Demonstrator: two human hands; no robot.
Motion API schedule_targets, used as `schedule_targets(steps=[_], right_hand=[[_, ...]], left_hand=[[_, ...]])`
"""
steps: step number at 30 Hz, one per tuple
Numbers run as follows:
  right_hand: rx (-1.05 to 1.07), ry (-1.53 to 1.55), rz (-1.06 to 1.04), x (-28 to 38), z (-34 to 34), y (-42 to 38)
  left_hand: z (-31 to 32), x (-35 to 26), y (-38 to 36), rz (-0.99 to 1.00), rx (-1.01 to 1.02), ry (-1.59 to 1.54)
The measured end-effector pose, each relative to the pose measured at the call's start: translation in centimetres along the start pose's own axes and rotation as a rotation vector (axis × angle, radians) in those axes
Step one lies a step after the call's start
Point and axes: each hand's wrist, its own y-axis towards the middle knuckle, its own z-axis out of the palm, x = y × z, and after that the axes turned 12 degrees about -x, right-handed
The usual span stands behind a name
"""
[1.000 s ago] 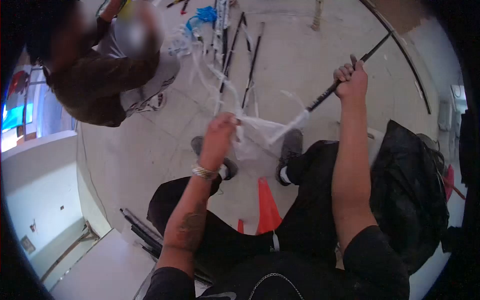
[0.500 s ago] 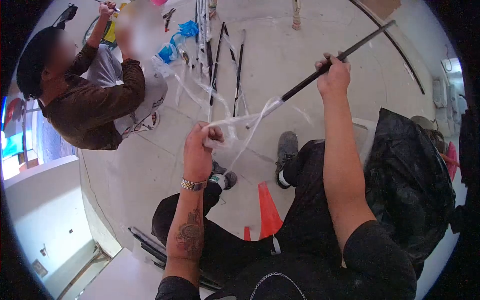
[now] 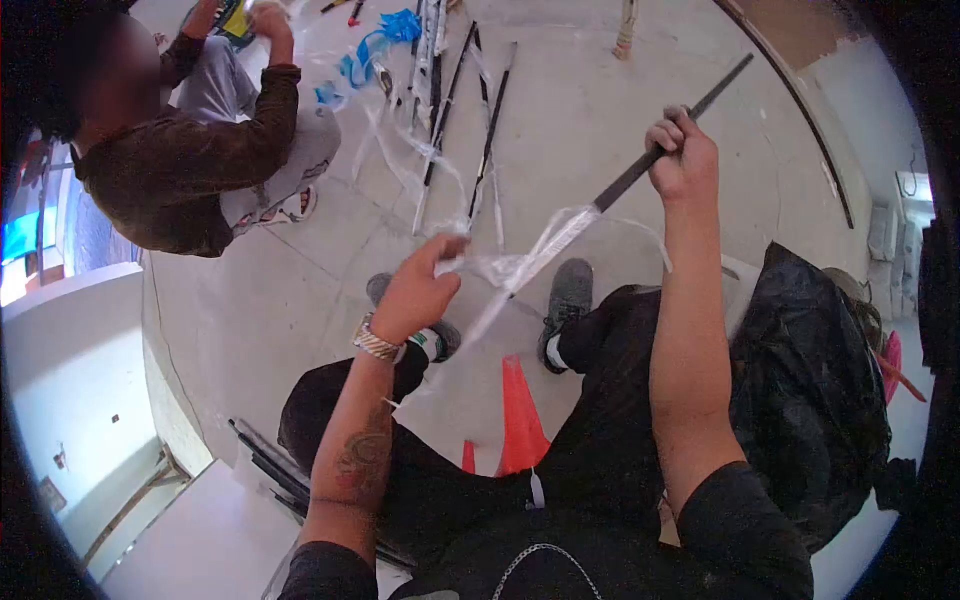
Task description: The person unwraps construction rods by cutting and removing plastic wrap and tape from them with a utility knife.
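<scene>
The fingers of the right hand (image 3: 685,165) are curling tightly around a long dark strip (image 3: 628,180), pressing it into the palm. In the head view, this strip is slanting above the floor (image 3: 250,330), in front of the person's knees, its upper end pointing away to the right. Clear film (image 3: 560,240) is covering its lower part, and loose strands are trailing from it. The left hand (image 3: 412,297) is reaching beside that end, thumb and forefinger standing apart; blur is hiding the tips, so I cannot tell whether they are pinching any film. More strips (image 3: 492,140) are lying on the floor ahead, and a co-worker (image 3: 190,165) is crouching at the left.

To my eye, the person is freeing the strip from its film. The next move is calling for a sure pinch on the loose film while the right hand is holding the strip steady.
</scene>
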Motion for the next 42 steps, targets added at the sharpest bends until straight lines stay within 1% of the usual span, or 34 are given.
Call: schedule_targets(steps=[1,2,3,4,5,7,8,9,11,13,17,19,20,22,23,25,26,28,29,30,31,32,33,34,35,36,37,38,39,41,42], right_hand=[[-0.05,-0.065,-0.059,-0.7,0.7,-0.7],[-0.029,-0.057,-0.047,-1.3,1.3,-1.4],[-0.042,-0.055,-0.044,-1.5,1.3,-1.5],[0.004,-0.076,-0.012,-1.7,1.3,-1.4],[0.051,-0.097,0.02,-2.0,1.4,-1.4],[0.012,-0.129,-0.01,-3.0,1.8,-1.8],[0.031,-0.123,0.004,-3.1,1.8,-1.9],[0.051,-0.12,0.019,-3.2,1.8,-2.0],[0.069,-0.133,0.029,-3.1,2.1,-2.2],[0.123,-0.053,0.092,-3.3,2.3,-2.4],[0.122,-0.052,0.112,-3.6,2.4,-2.8],[0.216,-0.077,0.119,-3.5,2.0,-2.3],[0.212,-0.077,0.119,-3.5,1.9,-2.2],[0.326,-0.075,0.17,-3.4,1.9,-2.1],[0.327,-0.075,0.169,-3.6,2.1,-2.4],[0.242,0.029,0.354,-4.1,3.1,-3.5],[0.247,0.027,0.352,-4.9,4.4,-5.0],[-0.069,-0.071,0.254,-6.8,7.0,-8.0],[-0.063,-0.072,0.253,-6.6,6.1,-7.0],[0.247,-0.018,0.44,-6.1,4.1,-5.0],[0.558,0.038,0.625,-5.9,3.7,-4.5],[0.561,0.036,0.629,-5.5,3.4,-4.1],[0.485,-0.081,0.487,-5.1,3.1,-3.9],[0.409,-0.197,0.342,-5.0,3.2,-4.0],[0.412,-0.202,0.346,-5.0,3.5,-4.3],[0.181,-0.285,0.101,-5.2,3.8,-4.7],[-0.048,-0.36,-0.146,-5.3,4.1,-5.0],[-0.096,-0.296,-0.203,-5.3,4.4,-5.1],[-0.087,-0.302,-0.195,-5.2,4.4,-5.3],[-0.054,-0.264,-0.255,-5.1,4.4,-5.9],[-0.075,-0.202,-0.233,-5.4,4.4,-6.0]], left_hand=[[-0.2,-0.7,0.0,0.088,-0.031,-0.085],[-0.4,-1.5,0.0,0.179,-0.055,-0.167],[-0.4,-2.3,-0.1,0.129,0.041,-0.4],[-0.4,-3.5,-0.5,0.098,0.09,-0.514],[-0.4,-4.7,-0.9,0.062,0.139,-0.627],[0.0,-6.8,-1.8,-0.194,0.331,-0.66],[0.6,-6.3,-1.9,-0.186,0.482,-0.851],[0.7,-6.3,-2.1,-0.193,0.486,-0.861],[0.0,-7.2,-2.3,-0.189,0.614,-0.736],[-0.1,-7.5,-2.5,-0.19,0.596,-0.728],[0.5,-7.4,-2.8,-0.169,0.532,-0.729],[0.7,-6.9,-2.7,-0.145,0.54,-0.733],[0.7,-6.7,-2.8,-0.117,0.546,-0.734],[0.7,-6.8,-2.8,-0.144,0.571,-0.754],[0.6,-6.9,-2.7,-0.166,0.593,-0.775],[0.8,-6.6,-3.0,-0.186,0.591,-0.788],[1.0,-6.5,-3.1,-0.209,0.59,-0.803],[1.3,-6.6,-2.9,-0.228,0.591,-0.78],[1.4,-6.6,-2.8,-0.255,0.592,-0.757],[1.4,-6.4,-2.6,-0.251,0.586,-0.757],[1.4,-6.1,-2.4,-0.254,0.529,-0.661],[1.6,-5.6,-2.1,-0.256,0.47,-0.566],[1.8,-4.7,-1.8,-0.255,0.464,-0.569],[1.9,-3.9,-1.4,-0.202,0.329,-0.567],[1.9,-3.6,-1.2,-0.151,0.194,-0.565],[1.8,-3.7,-1.7,-0.152,0.186,-0.569],[1.2,-5.9,-2.3,0.004,0.001,-0.283],[1.0,-7.4,-3.0,0.153,-0.184,0.007],[1.4,-8.1,-3.7,0.147,-0.196,0.005],[2.4,-9.2,-5.1,0.532,-0.053,0.421],[3.4,-9.2,-5.8,0.521,-0.068,0.418]])
